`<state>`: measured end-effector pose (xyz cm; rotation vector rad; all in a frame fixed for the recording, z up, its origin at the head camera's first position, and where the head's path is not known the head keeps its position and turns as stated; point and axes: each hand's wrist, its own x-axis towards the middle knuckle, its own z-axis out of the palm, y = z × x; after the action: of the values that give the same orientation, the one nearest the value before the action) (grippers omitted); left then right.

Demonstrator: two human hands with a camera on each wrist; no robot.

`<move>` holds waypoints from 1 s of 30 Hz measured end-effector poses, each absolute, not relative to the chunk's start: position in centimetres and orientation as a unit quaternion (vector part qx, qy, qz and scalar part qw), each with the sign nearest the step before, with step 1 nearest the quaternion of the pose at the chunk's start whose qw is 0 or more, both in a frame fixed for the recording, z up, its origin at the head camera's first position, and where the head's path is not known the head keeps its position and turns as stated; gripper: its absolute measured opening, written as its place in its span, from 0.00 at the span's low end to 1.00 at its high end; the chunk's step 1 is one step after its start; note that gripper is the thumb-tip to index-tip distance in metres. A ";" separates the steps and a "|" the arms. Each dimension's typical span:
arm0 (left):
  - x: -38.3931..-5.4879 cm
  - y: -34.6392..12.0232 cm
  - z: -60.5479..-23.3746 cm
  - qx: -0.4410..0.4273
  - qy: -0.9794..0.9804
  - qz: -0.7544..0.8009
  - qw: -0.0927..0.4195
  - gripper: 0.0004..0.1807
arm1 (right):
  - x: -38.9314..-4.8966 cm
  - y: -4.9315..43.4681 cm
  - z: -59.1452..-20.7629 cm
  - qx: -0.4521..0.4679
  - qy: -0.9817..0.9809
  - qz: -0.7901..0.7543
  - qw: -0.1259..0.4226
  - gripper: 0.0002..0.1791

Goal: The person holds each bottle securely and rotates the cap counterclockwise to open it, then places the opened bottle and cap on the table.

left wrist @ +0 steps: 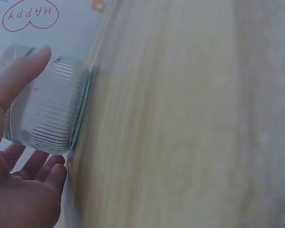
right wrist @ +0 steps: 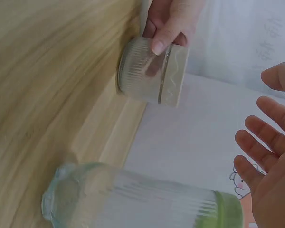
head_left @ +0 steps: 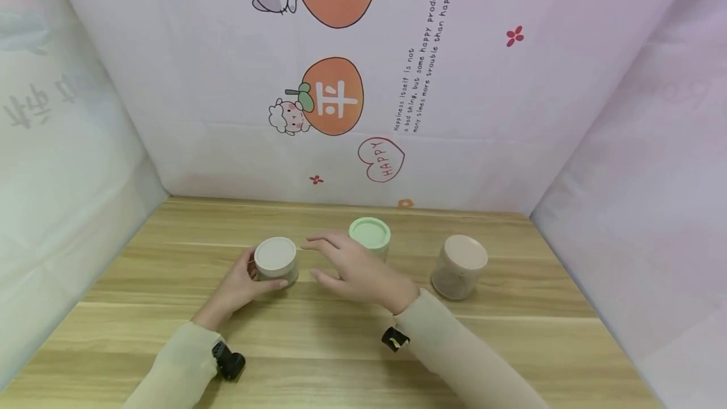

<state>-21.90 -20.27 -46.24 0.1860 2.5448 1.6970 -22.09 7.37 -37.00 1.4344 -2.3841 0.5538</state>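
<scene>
A pale printed cloth (head_left: 227, 93) is hanging behind a wood-grain counter (head_left: 318, 358), its print running sideways. An orange fruit drawing (head_left: 335, 96) is carrying the character 平, a red heart (head_left: 381, 160) is reading "HAPPY", and the English lines (head_left: 428, 49) are saying "Happiness itself is not a bad thing, but some happy producers", the next word cut off by the frame, then "many times more trouble than happiness." The jars are showing no readable label.

At the left of the row, the left hand (head_left: 238, 283) is gripping the white-lidded jar (head_left: 276, 264), thumb on one side and fingers round the other; the jar is standing upright, seemingly on the counter. The right hand (head_left: 360, 270) is hovering between it and the green-lidded jar (head_left: 370, 233), fingers loosely spread and holding nothing. A beige-lidded jar (head_left: 459, 267) is standing well apart at right, showing in the head view alone.

The right wrist view is revealing a wavy line round the white lid (right wrist: 175, 76) and the green-lidded jar's clear body, largely hidden from the head camera. The left wrist view is showing the gripped jar's ribbed glass close up.
</scene>
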 end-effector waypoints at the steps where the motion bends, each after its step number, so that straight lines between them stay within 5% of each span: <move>1: -21.9 -20.2 -46.2 0.064 0.828 0.555 0.038 0.61 | -22.1 7.1 -37.1 0.498 -0.832 0.193 0.148 0.24; 30: -22.5 -20.1 -47.1 0.053 0.820 0.568 0.042 0.59 | -24.9 0.7 -41.4 0.335 -0.919 0.198 0.062 0.43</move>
<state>-22.52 -20.09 -47.08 0.1636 2.5095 1.7385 -24.86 0.74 -41.43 1.0115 -2.7789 0.5984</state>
